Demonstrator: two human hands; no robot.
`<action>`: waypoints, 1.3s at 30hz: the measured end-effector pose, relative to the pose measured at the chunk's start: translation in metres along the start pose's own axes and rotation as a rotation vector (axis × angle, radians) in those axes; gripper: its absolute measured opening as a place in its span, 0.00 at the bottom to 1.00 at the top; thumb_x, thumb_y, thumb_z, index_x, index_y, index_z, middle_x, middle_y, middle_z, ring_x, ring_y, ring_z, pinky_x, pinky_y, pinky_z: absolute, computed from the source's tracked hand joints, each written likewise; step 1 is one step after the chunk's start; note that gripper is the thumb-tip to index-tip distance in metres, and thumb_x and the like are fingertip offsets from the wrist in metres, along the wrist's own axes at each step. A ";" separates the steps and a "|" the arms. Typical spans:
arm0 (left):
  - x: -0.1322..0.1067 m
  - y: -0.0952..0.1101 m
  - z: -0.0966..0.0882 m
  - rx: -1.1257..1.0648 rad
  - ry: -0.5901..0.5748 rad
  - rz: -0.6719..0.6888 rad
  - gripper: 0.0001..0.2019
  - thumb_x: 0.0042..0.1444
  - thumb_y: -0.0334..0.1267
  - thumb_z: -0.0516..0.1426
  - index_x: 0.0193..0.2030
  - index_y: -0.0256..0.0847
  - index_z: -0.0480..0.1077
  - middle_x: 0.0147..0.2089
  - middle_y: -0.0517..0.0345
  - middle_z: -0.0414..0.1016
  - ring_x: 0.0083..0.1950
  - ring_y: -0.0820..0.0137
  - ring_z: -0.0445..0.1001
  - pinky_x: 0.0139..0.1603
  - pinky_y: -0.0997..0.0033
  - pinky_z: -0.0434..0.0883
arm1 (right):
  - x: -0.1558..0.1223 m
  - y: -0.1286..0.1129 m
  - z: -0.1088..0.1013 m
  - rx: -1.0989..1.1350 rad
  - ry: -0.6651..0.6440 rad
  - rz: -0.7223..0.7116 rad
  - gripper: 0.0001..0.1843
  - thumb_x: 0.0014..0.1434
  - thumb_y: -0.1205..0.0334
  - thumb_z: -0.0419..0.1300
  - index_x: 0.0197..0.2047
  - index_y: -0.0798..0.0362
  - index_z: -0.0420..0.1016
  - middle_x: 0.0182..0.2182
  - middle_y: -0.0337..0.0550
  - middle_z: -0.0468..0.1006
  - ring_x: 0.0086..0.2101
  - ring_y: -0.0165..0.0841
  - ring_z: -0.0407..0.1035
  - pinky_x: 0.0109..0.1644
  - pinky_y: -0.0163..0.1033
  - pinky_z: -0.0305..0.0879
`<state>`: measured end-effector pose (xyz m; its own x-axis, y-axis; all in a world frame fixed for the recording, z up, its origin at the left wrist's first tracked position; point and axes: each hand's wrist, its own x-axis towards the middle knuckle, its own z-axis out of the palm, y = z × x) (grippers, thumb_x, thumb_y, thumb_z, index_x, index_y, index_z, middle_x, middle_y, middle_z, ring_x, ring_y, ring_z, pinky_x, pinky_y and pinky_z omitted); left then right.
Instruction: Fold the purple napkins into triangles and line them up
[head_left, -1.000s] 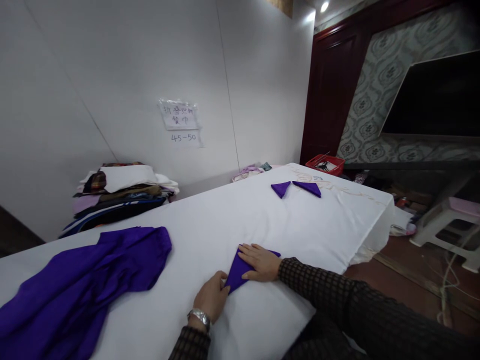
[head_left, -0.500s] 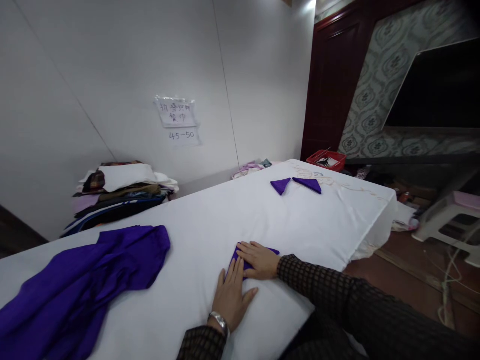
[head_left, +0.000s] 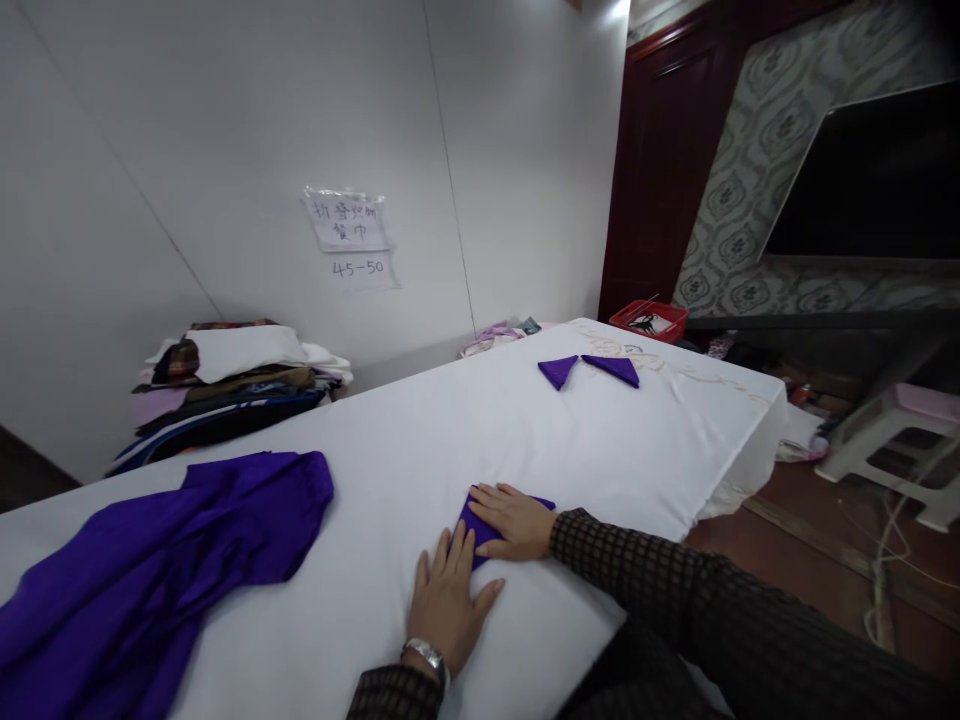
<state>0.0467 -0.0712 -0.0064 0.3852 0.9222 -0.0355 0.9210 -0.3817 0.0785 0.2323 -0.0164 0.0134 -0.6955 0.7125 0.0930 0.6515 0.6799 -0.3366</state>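
Flattening a fold, by the look of it: right hand (head_left: 511, 521) laid flat, fingers together, on the small folded purple cloth triangle (head_left: 470, 517) near the near edge of the white-clothed table (head_left: 420, 430); left hand (head_left: 448, 602) spread flat just beside, fingertips touching it. Any further crease calls for keeping the layers aligned.

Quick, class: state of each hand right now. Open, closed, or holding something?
Left hand: open, flat on the white tablecloth, fingertips reaching the folded purple napkin.
Right hand: open, palm down on the napkin, gripping nothing.
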 end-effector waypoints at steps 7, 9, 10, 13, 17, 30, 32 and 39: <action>-0.020 -0.014 0.013 -0.008 0.107 0.014 0.33 0.59 0.55 0.44 0.66 0.37 0.53 0.67 0.49 0.52 0.68 0.56 0.50 0.64 0.45 0.53 | 0.001 0.000 0.000 -0.003 -0.003 0.009 0.41 0.61 0.40 0.47 0.67 0.62 0.49 0.66 0.60 0.46 0.65 0.42 0.38 0.66 0.51 0.36; -0.027 -0.019 0.017 -0.003 0.142 0.016 0.33 0.59 0.55 0.44 0.66 0.37 0.53 0.67 0.49 0.53 0.68 0.56 0.52 0.63 0.44 0.54 | 0.000 0.000 0.000 -0.001 -0.002 0.012 0.42 0.61 0.40 0.47 0.67 0.62 0.49 0.66 0.60 0.47 0.65 0.42 0.39 0.66 0.51 0.36; -0.030 -0.021 0.019 0.001 0.155 0.011 0.33 0.59 0.55 0.44 0.66 0.38 0.53 0.67 0.49 0.54 0.67 0.56 0.53 0.63 0.44 0.54 | 0.000 0.000 0.000 0.001 -0.002 0.014 0.42 0.61 0.39 0.47 0.67 0.62 0.49 0.66 0.60 0.46 0.65 0.43 0.39 0.66 0.51 0.36; -0.040 -0.031 0.024 0.017 0.175 -0.025 0.33 0.58 0.55 0.45 0.66 0.38 0.53 0.66 0.49 0.55 0.67 0.55 0.54 0.63 0.43 0.54 | 0.000 0.001 0.002 0.005 0.009 0.014 0.43 0.60 0.38 0.46 0.66 0.63 0.50 0.66 0.60 0.47 0.65 0.43 0.39 0.66 0.51 0.37; -0.045 -0.038 0.022 0.050 0.207 -0.165 0.33 0.59 0.55 0.43 0.63 0.33 0.58 0.65 0.45 0.58 0.66 0.52 0.56 0.61 0.37 0.54 | 0.000 0.003 0.005 0.001 0.037 0.007 0.43 0.60 0.37 0.46 0.66 0.63 0.50 0.66 0.60 0.47 0.65 0.42 0.40 0.66 0.51 0.37; 0.000 0.047 -0.003 -0.073 0.123 0.001 0.40 0.57 0.59 0.47 0.67 0.28 0.48 0.69 0.39 0.47 0.70 0.58 0.46 0.67 0.49 0.47 | -0.003 0.010 0.012 -0.087 0.018 0.000 0.36 0.61 0.49 0.48 0.65 0.64 0.53 0.65 0.57 0.49 0.64 0.43 0.42 0.65 0.51 0.41; -0.008 0.041 -0.001 -0.099 0.093 -0.032 0.39 0.58 0.58 0.46 0.67 0.30 0.47 0.69 0.40 0.46 0.70 0.59 0.45 0.67 0.50 0.46 | -0.002 0.012 0.013 -0.098 0.013 -0.005 0.37 0.61 0.45 0.47 0.65 0.62 0.53 0.66 0.57 0.49 0.64 0.44 0.42 0.65 0.52 0.41; -0.052 0.009 -0.004 -0.134 0.088 -0.228 0.29 0.61 0.51 0.45 0.65 0.38 0.53 0.68 0.49 0.54 0.69 0.58 0.48 0.66 0.50 0.48 | -0.004 0.013 0.015 -0.136 0.008 -0.008 0.40 0.62 0.39 0.40 0.66 0.61 0.53 0.66 0.56 0.49 0.64 0.43 0.41 0.64 0.51 0.42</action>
<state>0.0344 -0.1225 0.0002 0.1574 0.9874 0.0189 0.9649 -0.1578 0.2100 0.2393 -0.0126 -0.0053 -0.6984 0.7083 0.1030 0.6817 0.7021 -0.2058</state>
